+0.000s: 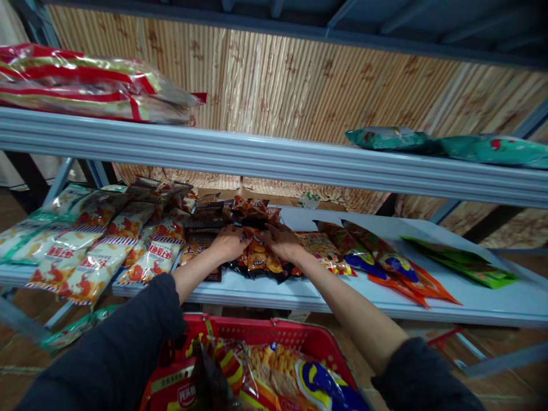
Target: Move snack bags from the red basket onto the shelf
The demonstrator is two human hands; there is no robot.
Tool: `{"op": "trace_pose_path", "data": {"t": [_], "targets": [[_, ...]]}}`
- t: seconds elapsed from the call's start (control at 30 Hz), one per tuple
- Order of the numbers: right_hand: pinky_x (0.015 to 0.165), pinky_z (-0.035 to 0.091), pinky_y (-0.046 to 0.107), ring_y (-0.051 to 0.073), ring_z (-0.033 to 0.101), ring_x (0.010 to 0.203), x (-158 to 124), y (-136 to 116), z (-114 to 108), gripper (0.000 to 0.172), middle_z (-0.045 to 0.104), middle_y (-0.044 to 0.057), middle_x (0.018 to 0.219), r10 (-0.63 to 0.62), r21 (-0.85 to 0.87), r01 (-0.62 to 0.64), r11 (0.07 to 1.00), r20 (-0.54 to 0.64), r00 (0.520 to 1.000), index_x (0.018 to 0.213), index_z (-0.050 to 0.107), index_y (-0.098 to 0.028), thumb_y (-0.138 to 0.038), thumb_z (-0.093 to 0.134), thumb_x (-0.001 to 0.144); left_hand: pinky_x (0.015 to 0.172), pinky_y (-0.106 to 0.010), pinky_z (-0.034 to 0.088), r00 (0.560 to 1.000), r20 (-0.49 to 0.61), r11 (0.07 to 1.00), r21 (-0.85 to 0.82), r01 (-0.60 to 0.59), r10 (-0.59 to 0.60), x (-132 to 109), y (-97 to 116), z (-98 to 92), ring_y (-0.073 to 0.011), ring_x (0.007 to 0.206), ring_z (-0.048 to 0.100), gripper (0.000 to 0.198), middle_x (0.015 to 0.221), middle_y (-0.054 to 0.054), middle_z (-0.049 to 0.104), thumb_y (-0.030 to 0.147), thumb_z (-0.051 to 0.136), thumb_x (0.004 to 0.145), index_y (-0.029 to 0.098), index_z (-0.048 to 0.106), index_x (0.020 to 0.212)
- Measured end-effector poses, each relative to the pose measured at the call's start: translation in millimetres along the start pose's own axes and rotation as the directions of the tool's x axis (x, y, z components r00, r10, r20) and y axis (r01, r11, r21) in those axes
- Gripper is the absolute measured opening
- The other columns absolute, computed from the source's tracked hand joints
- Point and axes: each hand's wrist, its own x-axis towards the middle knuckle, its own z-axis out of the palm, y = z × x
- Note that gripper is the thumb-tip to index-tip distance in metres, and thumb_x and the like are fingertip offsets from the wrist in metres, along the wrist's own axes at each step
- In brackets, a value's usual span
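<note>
Orange-and-black snack bags [259, 254] lie bunched on the lower shelf [492, 302] at the centre of the frame, under the fingers of the left hand [232, 244] and right hand [282, 242]. Whether the fingers grasp the bags or merely rest on them, I cannot tell. These bags are already shelved, as are white-and-orange bags [103, 257] at left, dark bags with blue labels [359, 251] right of centre and a green packet [466, 262] farther right. At bottom centre, a red basket [299, 330] still holds several packages, among them a blue-and-yellow bag [314, 379] and a red packet [177, 391].
</note>
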Motion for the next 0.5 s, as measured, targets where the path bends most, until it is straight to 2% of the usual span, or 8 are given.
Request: {"op": "trace_pose_path", "data": {"t": [0.1,0.17,0.27,0.37,0.5], "targets": [[0.104,0.028,0.047,0.027,0.037,0.128,25.2,13.7,2.5,0.035,0.05,0.001,0.134,-0.099,-0.012,0.1,0.995,0.063,0.993,0.12,0.055,-0.034,-0.042,0.037,0.09,0.091,-0.034,0.042,0.998,0.06,1.0,-0.024,-0.002,0.004,11.3,3.5,13.4,-0.0238,0.106,0.056,0.037,0.116,-0.013,0.059,0.037,0.038,0.087,0.017,0.058,0.111],[0.105,0.025,0.05,0.028,0.036,0.129,40.4,20.1,5.0,0.034,0.05,-0.001,0.134,-0.118,-0.011,0.119,0.993,0.096,0.988,0.117,0.057,-0.036,-0.041,0.038,0.09,0.091,-0.037,0.042,0.998,0.056,1.0,-0.014,0.025,-0.024,11.7,5.9,19.8,-0.0262,0.108,0.054,0.039,0.119,-0.015,0.057,0.037,0.041,0.086,0.016,0.056,0.115],[0.105,0.024,0.051,0.028,0.034,0.13,55.9,22.4,12.7,0.04,0.049,0.001,0.135,-0.082,0.038,0.078,0.996,0.103,0.991,0.122,0.054,-0.034,-0.049,0.035,0.089,0.099,-0.044,0.034,0.998,-0.038,0.999,0.021,0.047,-0.046,2.1,12.0,26.3,-0.0313,0.125,0.038,0.048,0.134,-0.017,0.044,0.039,0.044,0.084,0.017,0.046,0.127],[0.105,0.024,0.052,0.029,0.029,0.133,60.4,18.7,21.7,0.055,0.044,0.005,0.139,-0.002,0.077,-0.006,0.997,0.099,0.995,0.131,0.045,-0.032,-0.061,0.031,0.086,0.105,-0.051,0.022,0.996,-0.093,0.999,0.047,-0.003,0.007,-10.2,19.2,34.5,-0.0347,0.134,0.021,0.059,0.145,-0.013,0.031,0.048,0.044,0.084,0.024,0.035,0.136],[0.103,0.022,0.058,0.035,0.018,0.136,56.2,15.7,28.5,0.071,0.033,0.01,0.145,0.144,0.081,-0.157,0.984,0.151,0.978,0.137,0.036,-0.03,-0.072,0.027,0.08,0.103,-0.058,0.019,0.998,-0.067,0.999,0.044,-0.002,0.005,-16.8,22.9,46.5,-0.0389,0.134,0.018,0.058,0.146,-0.011,0.028,0.055,0.038,0.084,0.031,0.034,0.137]]}}
